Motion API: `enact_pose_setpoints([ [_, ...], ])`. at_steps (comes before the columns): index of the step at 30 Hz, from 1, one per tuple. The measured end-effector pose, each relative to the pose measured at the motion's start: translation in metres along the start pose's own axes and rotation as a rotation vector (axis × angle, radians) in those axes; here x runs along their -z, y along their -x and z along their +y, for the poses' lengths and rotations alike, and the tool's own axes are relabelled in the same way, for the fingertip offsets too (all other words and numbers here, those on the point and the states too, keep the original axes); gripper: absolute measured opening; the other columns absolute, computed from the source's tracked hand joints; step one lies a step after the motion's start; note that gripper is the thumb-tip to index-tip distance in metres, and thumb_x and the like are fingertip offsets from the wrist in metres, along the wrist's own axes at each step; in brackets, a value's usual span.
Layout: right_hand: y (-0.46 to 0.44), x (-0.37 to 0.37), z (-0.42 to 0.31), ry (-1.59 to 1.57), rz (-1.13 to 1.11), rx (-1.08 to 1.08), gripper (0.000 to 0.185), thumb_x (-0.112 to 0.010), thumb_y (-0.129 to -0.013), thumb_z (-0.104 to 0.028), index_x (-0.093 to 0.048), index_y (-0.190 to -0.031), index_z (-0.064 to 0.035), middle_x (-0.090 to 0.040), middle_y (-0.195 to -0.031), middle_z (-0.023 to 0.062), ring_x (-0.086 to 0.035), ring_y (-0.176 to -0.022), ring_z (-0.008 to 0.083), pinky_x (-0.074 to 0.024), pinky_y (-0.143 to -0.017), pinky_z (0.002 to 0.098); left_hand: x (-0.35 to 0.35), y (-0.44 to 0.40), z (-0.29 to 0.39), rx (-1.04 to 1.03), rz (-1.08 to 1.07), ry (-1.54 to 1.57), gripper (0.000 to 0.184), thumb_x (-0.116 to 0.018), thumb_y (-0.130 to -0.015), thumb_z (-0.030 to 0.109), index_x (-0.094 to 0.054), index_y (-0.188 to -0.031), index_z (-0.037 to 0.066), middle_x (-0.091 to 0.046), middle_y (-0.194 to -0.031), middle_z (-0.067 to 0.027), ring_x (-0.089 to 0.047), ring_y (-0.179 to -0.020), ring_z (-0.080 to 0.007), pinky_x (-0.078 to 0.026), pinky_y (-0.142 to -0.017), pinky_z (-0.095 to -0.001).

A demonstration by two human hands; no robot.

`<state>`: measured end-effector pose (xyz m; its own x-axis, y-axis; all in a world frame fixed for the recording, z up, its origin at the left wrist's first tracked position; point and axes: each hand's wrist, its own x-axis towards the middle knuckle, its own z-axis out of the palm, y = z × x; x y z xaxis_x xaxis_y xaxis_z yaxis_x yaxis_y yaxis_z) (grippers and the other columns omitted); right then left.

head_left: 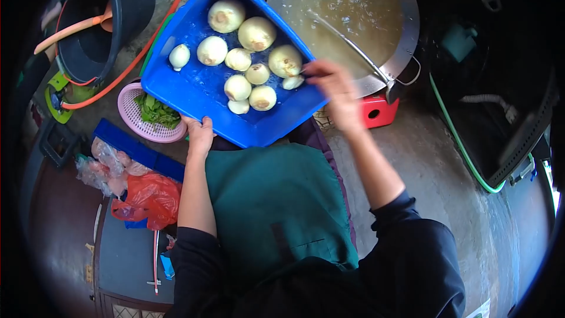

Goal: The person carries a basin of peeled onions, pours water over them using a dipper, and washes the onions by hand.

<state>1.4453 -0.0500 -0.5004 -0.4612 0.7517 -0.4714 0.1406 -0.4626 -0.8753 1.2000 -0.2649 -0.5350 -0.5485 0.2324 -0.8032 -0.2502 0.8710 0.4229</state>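
Left hand (199,139): grasping, with the thumb laid over the near left rim of the blue tub (253,132) and the fingers largely hidden below it. Right hand (336,91): motion-blurred, fingers partly curled at the tub's right edge, just beside a small bulb; whether it grips rim or bulb cannot be determined.

The tub, of smooth, glossy plastic, rectangular with sloping walls, is tilted in front of the green apron (273,200). Inside it lie the onions (257,33), rounded, pale and wet-looking, of mixed sizes, several with brownish ends.

Beyond, to the right, stands a round metal pan (410,20) of cloudy liquid, its surface rippled; a slender metal handle (353,47) slants across it. Left of the tub: a pink perforated plastic basket (126,106) containing green leaves (156,112), and a crinkled red plastic bag (156,199).
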Motion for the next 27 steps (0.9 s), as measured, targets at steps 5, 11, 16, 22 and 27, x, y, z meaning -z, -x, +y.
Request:
enact_pose_setpoints([
  [5,-0.058,-0.082,0.094,0.926,0.196,0.166,0.065,-0.059,-0.085,-0.031,-0.034,-0.139,-0.0046,-0.041,-0.137,0.018,-0.037,-0.129,0.0329,-0.0188,-0.108,0.0478,0.002,-0.019,-0.032,-0.093,0.005,-0.001,0.063,-0.044,-0.093,0.005,-0.004,-0.14,0.015,-0.05,-0.114,-0.0148,-0.061,-0.083,-0.0183,-0.055,-0.061,-0.0303],
  [11,-0.089,-0.139,0.094,1.162,0.144,0.321,0.09,-0.068,-0.072,-0.039,-0.023,-0.137,0.0049,-0.051,-0.122,0.0212,-0.053,-0.113,0.0311,-0.0232,-0.106,0.0522,0.004,-0.005,-0.006,-0.007,-0.044,0.021,0.069,-0.043,-0.092,0.003,0.004,-0.142,0.013,-0.049,-0.117,-0.0176,-0.058,-0.089,-0.0209,-0.052,-0.068,-0.0315],
  [16,-0.051,-0.089,0.086,1.499,-0.419,0.283,0.069,-0.06,-0.077,-0.038,-0.036,-0.139,-0.0176,-0.051,-0.126,0.0129,-0.049,-0.12,0.027,-0.0232,-0.106,0.0573,0.005,-0.015,-0.026,-0.09,-0.006,-0.032,0.071,-0.045,-0.089,0.002,0.003,-0.141,0.002,-0.046,-0.123,-0.0231,-0.054,-0.104,-0.0286,-0.045,-0.088,-0.0368],
  [22,-0.113,-0.127,0.086,0.828,-0.276,0.094,0.082,-0.065,-0.077,-0.042,-0.028,-0.143,-0.0097,-0.05,-0.125,0.0208,-0.046,-0.118,0.0393,-0.0354,-0.102,0.0434,0.006,-0.01,-0.017,-0.07,-0.024,0.019,0.072,-0.045,-0.088,0.004,0.003,-0.141,-0.001,-0.048,-0.122,-0.0249,-0.053,-0.108,-0.0307,-0.04,-0.095,-0.0381],
  [27,-0.094,-0.17,0.102,0.91,-0.29,0.151,0.063,-0.063,-0.077,-0.042,-0.046,-0.13,-0.0103,-0.052,-0.12,0.0221,-0.049,-0.113,0.0395,-0.0407,-0.098,0.0446,0.007,-0.015,-0.033,-0.087,0.003,-0.073,0.071,-0.044,-0.089,0.005,0.004,-0.141,-0.001,-0.047,-0.124,-0.0262,-0.052,-0.11,-0.0329,-0.039,-0.097,-0.0393],
])
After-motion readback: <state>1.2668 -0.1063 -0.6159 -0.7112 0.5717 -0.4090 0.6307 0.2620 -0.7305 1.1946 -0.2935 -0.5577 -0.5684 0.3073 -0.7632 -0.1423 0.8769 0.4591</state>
